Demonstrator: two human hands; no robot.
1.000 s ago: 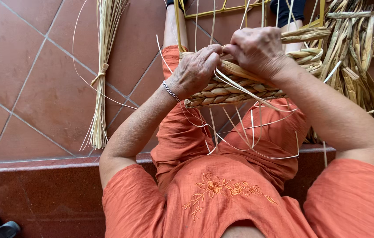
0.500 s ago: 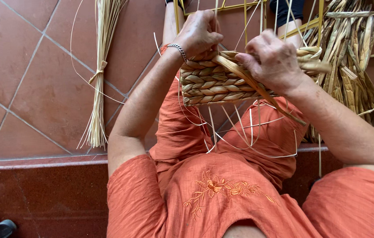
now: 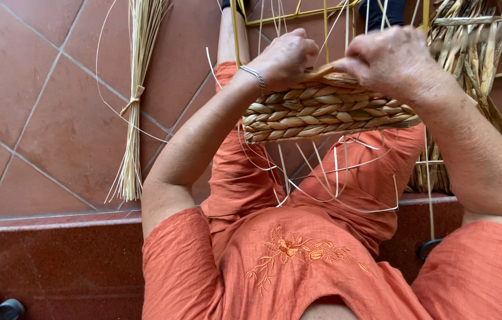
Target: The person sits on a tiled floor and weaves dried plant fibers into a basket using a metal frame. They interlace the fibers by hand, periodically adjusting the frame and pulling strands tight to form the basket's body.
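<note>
My left hand [image 3: 283, 56] and right hand [image 3: 390, 59] both clench the top edge of the woven basket [image 3: 322, 112] held over my lap. I'd keep the flat strand [image 3: 322, 71] taut, pressing each row snug against the last.

The weave [image 3: 322, 112] is tan and pale straw in a braided pattern. The dress [image 3: 298, 261] is orange with embroidered flowers. The floor [image 3: 43, 106] is terracotta tile with pale grout lines. The left bundle [image 3: 135, 95] is pale yellow; the bracelet [image 3: 255, 76] is silver.
</note>
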